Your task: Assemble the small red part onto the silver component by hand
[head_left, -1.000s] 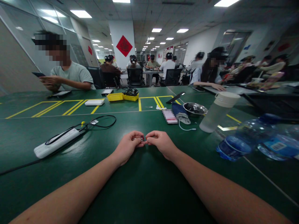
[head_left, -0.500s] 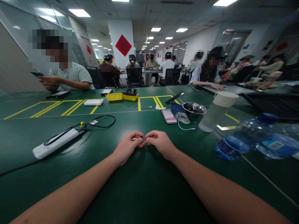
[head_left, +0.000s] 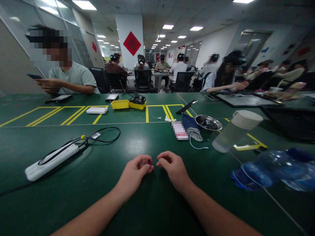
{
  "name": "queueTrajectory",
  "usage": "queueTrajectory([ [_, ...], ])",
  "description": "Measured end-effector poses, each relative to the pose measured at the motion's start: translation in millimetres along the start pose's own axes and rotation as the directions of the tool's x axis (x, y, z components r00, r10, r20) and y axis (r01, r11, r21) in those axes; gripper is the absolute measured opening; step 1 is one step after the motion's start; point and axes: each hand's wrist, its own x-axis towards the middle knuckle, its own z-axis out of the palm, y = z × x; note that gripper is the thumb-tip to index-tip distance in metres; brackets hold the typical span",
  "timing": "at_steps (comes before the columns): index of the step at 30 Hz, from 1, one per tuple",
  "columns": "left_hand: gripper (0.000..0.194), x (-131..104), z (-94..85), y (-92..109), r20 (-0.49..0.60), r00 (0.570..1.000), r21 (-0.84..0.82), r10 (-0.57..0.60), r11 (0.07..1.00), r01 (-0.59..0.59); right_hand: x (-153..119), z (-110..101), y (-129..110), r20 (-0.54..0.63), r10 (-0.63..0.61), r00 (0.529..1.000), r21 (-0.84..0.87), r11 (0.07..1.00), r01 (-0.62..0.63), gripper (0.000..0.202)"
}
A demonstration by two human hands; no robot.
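Near the middle of the green table point(head_left: 137, 209), my left hand point(head_left: 136, 171) pinches a small dark and red piece point(head_left: 149, 162) between thumb and fingers; its kind is too small to make out. Just to the right of it, my right hand point(head_left: 175, 168) is closed in a pinch, thumb against fingertips. Whatever sits in that pinch, if anything, is hidden. A small gap separates the two hands. Both forearms come in from the lower edge of the view.
A white power strip point(head_left: 54, 160) with a black cable lies to the left. On the right are a metal bowl point(head_left: 209, 123), a frosted bottle point(head_left: 227, 136), and blue plastic bottles point(head_left: 256, 173). Yellow trays point(head_left: 120, 104) stand further back. A person point(head_left: 73, 77) sits across the table.
My hands have come slightly apart, and the red on the small piece now shows in the left one. The view has tilted, so things appear lower. The co-worker at right has raised a hand.
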Motion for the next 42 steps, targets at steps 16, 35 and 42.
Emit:
queueTrajectory([
  [16,0.038,2,2.2,-3,0.081,0.975,-0.056,-0.208,0.976,0.212,-3,-8,1,0.154,0.124,0.980,0.058,0.989,-0.134,0.015],
  [35,0.029,-4,-5.6,-7,0.178,0.959,-0.084,-0.219,0.968,0.237,-7,-9,1,0.262,0.029,0.965,-0.112,0.994,0.001,0.016],
  [42,0.028,-2,-6.5,-6,0.185,0.960,-0.080,-0.210,0.970,0.228,-5,-11,-3,0.269,0.039,0.962,-0.120,0.993,-0.007,0.014],
])
